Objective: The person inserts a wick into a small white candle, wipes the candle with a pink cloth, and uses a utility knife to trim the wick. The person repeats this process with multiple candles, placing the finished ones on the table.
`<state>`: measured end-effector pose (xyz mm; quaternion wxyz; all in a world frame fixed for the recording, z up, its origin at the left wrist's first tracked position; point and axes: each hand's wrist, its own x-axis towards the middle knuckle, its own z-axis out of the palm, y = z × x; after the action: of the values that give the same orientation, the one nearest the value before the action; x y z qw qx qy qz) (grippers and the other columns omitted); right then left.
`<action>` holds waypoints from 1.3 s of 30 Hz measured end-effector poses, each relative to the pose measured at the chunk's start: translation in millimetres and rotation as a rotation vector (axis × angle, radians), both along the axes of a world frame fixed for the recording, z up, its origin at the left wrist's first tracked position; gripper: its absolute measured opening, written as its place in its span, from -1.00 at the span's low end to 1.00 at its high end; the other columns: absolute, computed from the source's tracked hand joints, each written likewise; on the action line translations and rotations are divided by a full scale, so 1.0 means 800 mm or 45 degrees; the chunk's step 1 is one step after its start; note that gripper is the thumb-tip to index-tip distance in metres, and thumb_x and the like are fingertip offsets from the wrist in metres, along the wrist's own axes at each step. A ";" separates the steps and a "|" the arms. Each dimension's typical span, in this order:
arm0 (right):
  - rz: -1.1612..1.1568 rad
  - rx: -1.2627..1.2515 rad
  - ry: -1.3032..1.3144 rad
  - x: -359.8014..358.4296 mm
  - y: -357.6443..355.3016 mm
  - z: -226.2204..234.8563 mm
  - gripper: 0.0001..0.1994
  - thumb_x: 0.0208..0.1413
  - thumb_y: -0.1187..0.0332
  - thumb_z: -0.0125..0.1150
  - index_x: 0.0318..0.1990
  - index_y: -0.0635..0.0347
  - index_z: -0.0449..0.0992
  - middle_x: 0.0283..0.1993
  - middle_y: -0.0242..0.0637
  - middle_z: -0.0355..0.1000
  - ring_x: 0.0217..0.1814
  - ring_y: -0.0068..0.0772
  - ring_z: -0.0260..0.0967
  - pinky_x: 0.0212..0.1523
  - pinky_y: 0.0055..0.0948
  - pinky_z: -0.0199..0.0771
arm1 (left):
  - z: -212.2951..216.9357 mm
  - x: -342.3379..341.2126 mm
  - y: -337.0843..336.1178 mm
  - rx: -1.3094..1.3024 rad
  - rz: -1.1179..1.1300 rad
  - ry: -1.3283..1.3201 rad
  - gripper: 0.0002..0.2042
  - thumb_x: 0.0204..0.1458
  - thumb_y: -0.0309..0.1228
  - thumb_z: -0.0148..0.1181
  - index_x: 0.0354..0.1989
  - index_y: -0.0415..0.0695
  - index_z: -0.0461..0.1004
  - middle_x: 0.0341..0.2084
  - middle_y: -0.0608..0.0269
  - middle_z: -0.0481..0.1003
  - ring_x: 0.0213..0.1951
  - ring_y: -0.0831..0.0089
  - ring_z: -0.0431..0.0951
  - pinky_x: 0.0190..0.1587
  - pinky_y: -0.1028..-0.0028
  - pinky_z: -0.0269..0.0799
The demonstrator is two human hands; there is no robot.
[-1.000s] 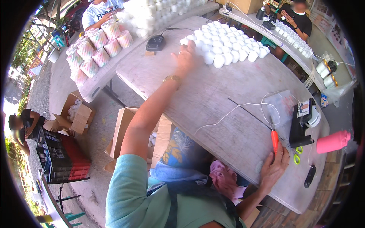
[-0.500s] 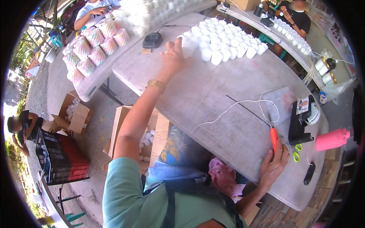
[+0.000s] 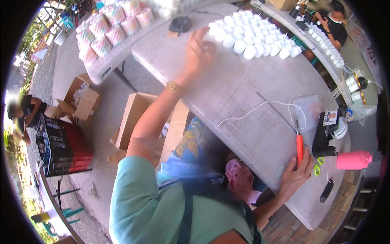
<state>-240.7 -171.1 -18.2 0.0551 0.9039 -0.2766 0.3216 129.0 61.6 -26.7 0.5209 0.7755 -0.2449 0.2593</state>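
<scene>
My left hand (image 3: 199,55) is raised over the far left part of the grey table (image 3: 239,87), beside a block of short white candles (image 3: 252,36) standing in close rows. Motion blurs its fingers, but they look apart, with no candle visible in them. My right hand (image 3: 298,173) lies on the near right part of the table, fingers stretched out. Its fingertips are at an orange handle (image 3: 300,148); I cannot tell whether they touch it. A thin dark rod (image 3: 276,112) runs from near that handle, and a white cord (image 3: 252,109) loops across it.
Green-handled scissors (image 3: 319,166), a pink bottle (image 3: 353,160) and a black stand (image 3: 325,138) are on the right. At the far left sit a black device (image 3: 180,24) and striped wrapped packs (image 3: 105,34). An open cardboard box (image 3: 134,118) stands below the table edge. A co-worker (image 3: 335,24) sits far right.
My left hand has moved a little away from the candle, back toward the near side, and the candle near it stands in the block. The view has shifted slightly. My right hand stays by the orange handle.
</scene>
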 end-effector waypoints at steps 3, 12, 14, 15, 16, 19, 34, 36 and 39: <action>-0.014 -0.189 -0.110 -0.013 -0.002 -0.002 -0.63 0.18 0.34 0.10 0.15 0.13 0.44 0.06 -0.06 0.37 0.10 -0.04 0.32 0.02 -0.07 0.27 | 0.010 -0.064 0.071 -0.009 0.214 -0.254 -0.63 0.01 -0.59 0.15 0.04 -0.15 0.41 -0.04 0.09 0.46 -0.19 0.37 0.62 -0.01 0.40 0.41; 0.860 0.309 -0.101 0.108 0.148 0.006 -0.75 0.17 0.52 0.07 -0.03 0.26 0.56 -0.05 -0.11 0.44 0.04 -0.09 0.37 -0.02 -0.17 0.39 | -0.280 -0.164 0.282 0.406 0.877 0.514 -0.82 -0.07 -0.53 0.12 -0.28 -0.10 0.55 -0.44 0.09 0.54 -0.34 0.23 0.58 -0.24 0.30 0.50; 0.915 0.267 0.026 0.137 0.162 0.003 -0.75 0.12 0.53 0.10 -0.05 0.25 0.56 -0.06 -0.15 0.44 0.04 -0.09 0.36 0.00 -0.17 0.38 | -0.355 -0.183 0.304 0.377 0.873 0.789 -0.79 -0.08 -0.49 0.08 -0.26 -0.11 0.57 -0.40 0.05 0.56 -0.32 0.18 0.60 -0.22 0.29 0.51; 0.933 0.227 0.096 0.147 0.165 0.001 -0.75 0.10 0.53 0.12 -0.06 0.25 0.57 -0.06 -0.17 0.44 0.04 -0.09 0.35 0.01 -0.17 0.37 | -0.366 -0.188 0.300 0.332 0.823 1.049 -0.78 -0.08 -0.47 0.08 -0.25 -0.11 0.57 -0.38 0.06 0.57 -0.30 0.19 0.60 -0.22 0.30 0.51; 0.944 0.198 0.125 0.153 0.166 0.000 -0.74 0.09 0.53 0.13 -0.05 0.24 0.56 -0.07 -0.18 0.44 0.03 -0.09 0.35 0.02 -0.18 0.36 | -0.376 -0.192 0.296 0.284 0.761 1.306 -0.77 -0.08 -0.46 0.09 -0.24 -0.10 0.57 -0.35 0.06 0.58 -0.29 0.20 0.61 -0.22 0.31 0.51; 0.936 0.160 0.180 0.151 0.162 -0.008 -0.79 0.08 0.50 0.16 -0.10 0.26 0.54 -0.09 -0.17 0.43 0.00 -0.09 0.35 0.02 -0.17 0.35 | -0.474 -0.198 0.302 0.343 0.638 1.422 -0.72 -0.09 -0.43 0.10 -0.16 -0.09 0.56 -0.28 0.06 0.59 -0.22 0.18 0.60 -0.14 0.30 0.50; 0.860 0.019 0.269 0.154 0.177 -0.021 -0.85 0.25 0.40 -0.07 -0.26 0.32 0.34 -0.10 0.00 0.34 -0.01 0.07 0.31 -0.01 0.02 0.36 | -0.613 -0.116 0.248 1.442 0.298 1.263 -0.57 0.11 -0.44 0.02 0.17 0.17 0.27 0.18 0.25 0.27 0.21 0.12 0.32 0.27 -0.19 0.02; 0.855 0.004 0.288 0.154 0.178 -0.021 -0.85 0.24 0.38 -0.06 -0.25 0.32 0.34 -0.11 -0.01 0.34 -0.02 0.07 0.31 -0.02 0.04 0.35 | -0.635 -0.112 0.251 1.636 0.287 1.203 -0.61 0.14 -0.40 0.01 0.17 0.16 0.27 0.17 0.25 0.27 0.22 0.16 0.30 0.29 -0.21 -0.04; 0.929 -0.001 0.308 0.161 0.178 -0.018 -0.82 0.22 0.32 -0.02 -0.24 0.30 0.35 -0.12 -0.02 0.34 -0.02 0.10 0.30 -0.02 0.06 0.34 | -0.625 -0.108 0.240 1.733 0.301 1.256 -0.64 0.16 -0.35 0.01 0.16 0.13 0.28 0.15 0.19 0.28 0.22 0.19 0.30 0.31 -0.24 -0.15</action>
<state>-112.0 -29.0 -32.3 -0.0305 0.9743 0.0718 0.2113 42.6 253.5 -527.1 -0.0427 0.9647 -0.0097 -0.2597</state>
